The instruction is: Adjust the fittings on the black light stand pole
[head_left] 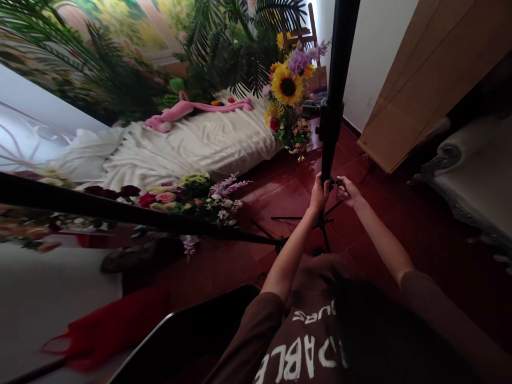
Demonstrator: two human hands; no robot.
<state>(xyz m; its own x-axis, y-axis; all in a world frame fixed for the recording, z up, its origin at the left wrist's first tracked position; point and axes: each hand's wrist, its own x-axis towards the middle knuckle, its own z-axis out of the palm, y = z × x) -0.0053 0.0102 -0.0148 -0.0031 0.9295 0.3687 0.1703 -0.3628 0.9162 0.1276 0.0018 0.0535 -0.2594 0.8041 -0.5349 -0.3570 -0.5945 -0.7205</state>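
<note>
A tall black stand (335, 80) rises from the floor on thin spread legs, with black clamp knobs partway up its pole. My left hand (319, 195) is wrapped round the lower part of this pole. On the pole's right side my right hand (349, 192) has its fingers closed on a small black knob (338, 182) at the same height. The fingertips of my left hand are partly hidden by the pole.
A second black pole (160, 217) crosses the left side. Flowers (192, 197) line a bed with a white cloth (216, 138) and a pink toy (176, 113). Sunflowers (287, 85) stand behind. A brown board (424, 80) and pale sofa (480, 176) are right.
</note>
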